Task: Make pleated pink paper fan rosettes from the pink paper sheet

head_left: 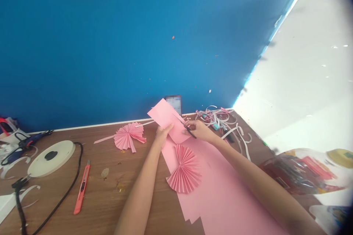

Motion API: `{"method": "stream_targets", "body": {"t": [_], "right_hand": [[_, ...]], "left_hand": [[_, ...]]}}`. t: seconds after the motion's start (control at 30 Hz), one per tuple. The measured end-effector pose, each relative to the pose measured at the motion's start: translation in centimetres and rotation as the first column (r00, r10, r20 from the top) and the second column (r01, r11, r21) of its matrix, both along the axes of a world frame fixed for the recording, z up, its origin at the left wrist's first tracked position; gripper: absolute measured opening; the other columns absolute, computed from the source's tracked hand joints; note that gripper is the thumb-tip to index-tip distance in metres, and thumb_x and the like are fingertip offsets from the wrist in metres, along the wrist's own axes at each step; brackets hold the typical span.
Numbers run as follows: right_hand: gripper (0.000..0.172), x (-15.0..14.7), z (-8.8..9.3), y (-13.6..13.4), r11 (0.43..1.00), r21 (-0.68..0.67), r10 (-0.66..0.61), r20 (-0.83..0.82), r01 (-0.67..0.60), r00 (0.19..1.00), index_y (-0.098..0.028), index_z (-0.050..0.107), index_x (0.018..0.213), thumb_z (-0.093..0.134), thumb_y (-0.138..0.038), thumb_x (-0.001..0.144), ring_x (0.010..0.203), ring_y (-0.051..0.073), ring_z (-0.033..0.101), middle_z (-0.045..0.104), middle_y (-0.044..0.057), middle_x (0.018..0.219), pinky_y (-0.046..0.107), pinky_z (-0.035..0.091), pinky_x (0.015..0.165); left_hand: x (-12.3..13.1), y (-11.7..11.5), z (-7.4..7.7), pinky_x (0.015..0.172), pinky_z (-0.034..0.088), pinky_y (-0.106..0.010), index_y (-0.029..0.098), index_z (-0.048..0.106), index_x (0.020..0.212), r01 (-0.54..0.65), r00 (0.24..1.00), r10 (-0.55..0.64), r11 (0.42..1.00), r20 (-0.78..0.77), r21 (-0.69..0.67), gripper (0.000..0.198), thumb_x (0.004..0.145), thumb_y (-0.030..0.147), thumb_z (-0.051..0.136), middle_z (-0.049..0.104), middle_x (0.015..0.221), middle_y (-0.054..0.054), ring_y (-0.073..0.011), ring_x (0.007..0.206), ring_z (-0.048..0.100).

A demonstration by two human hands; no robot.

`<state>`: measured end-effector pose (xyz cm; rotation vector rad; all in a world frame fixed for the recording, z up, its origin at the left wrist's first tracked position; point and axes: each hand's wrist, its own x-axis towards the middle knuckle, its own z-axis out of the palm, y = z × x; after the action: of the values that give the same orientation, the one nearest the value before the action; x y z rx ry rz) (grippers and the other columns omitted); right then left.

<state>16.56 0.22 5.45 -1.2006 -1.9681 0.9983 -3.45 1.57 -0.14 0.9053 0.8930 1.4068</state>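
Note:
My left hand (163, 134) grips a piece of pink paper (164, 114) by its lower edge, thumb on top. In my right hand (199, 129) is a pair of scissors (189, 130), its blades pointing up and left at the paper's right side. Whether the blades are cutting into the paper I cannot tell. Below my hands a pleated pink paper fan (184, 170) lies on a large pink sheet (220, 191). Another pleated fan (129, 136), with strips sticking out, rests on the table to the left of my left hand.
A red box cutter (82, 187) lies on the wooden table (110, 198). Left of it are a round pale disc (52, 158) and a black cable (74, 183). A phone (174, 103) leans on the blue wall. White paper strips (217, 117) tangle at the back right, and a plastic bag (298, 172) lies at right.

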Motion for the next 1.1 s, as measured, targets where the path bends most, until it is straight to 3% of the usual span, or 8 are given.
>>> {"method": "stream_targets", "body": {"t": [0.3,0.53,0.73,1.1], "right_hand": [[0.037,-0.3,-0.4,0.1,0.999,-0.027,0.021,-0.063,-0.023,0.998,-0.014,0.06,0.08,0.063,-0.05,0.07,0.054,0.009,0.037,0.045,-0.002,0.062,0.022,0.026,0.05],[0.04,-0.6,-0.2,-0.1,1.0,0.024,0.003,-0.078,-0.001,0.997,-0.014,0.064,0.077,0.065,-0.053,0.067,0.059,0.012,0.041,0.048,0.0,0.062,0.024,0.03,0.053],[0.036,-0.5,-0.5,0.0,0.997,0.077,0.001,-0.113,0.008,0.994,-0.014,0.064,0.078,0.066,-0.048,0.068,0.057,0.011,0.041,0.048,-0.001,0.062,0.024,0.03,0.053],[0.031,-0.6,-1.8,0.5,0.998,0.053,-0.013,-0.136,0.02,0.991,-0.016,0.062,0.078,0.067,-0.045,0.069,0.056,0.01,0.038,0.046,-0.003,0.063,0.023,0.029,0.053]], "left_hand": [[0.0,-0.4,0.0,0.091,0.047,-0.039,0.014,0.067,0.106,0.114,0.993,-0.114,0.993,-0.042,0.016,0.054,0.056,0.032,0.082,0.069,0.107,-0.013,-0.0254,0.099,0.064],[-0.3,-0.2,-0.5,0.094,0.045,-0.039,0.014,0.065,0.111,0.143,0.987,-0.138,0.988,-0.083,0.057,0.054,0.061,0.03,0.079,0.066,0.113,-0.013,-0.0255,0.106,0.06],[-0.2,-0.3,-0.2,0.094,0.044,-0.039,0.014,0.064,0.113,0.124,0.988,-0.12,0.992,-0.097,0.036,0.054,0.063,0.03,0.078,0.066,0.112,-0.013,-0.0256,0.107,0.06],[-0.1,-0.7,0.5,0.09,0.048,-0.038,0.013,0.069,0.102,0.1,0.989,-0.104,0.994,-0.105,-0.039,0.053,0.054,0.03,0.083,0.069,0.105,-0.012,-0.0276,0.102,0.062]]}}
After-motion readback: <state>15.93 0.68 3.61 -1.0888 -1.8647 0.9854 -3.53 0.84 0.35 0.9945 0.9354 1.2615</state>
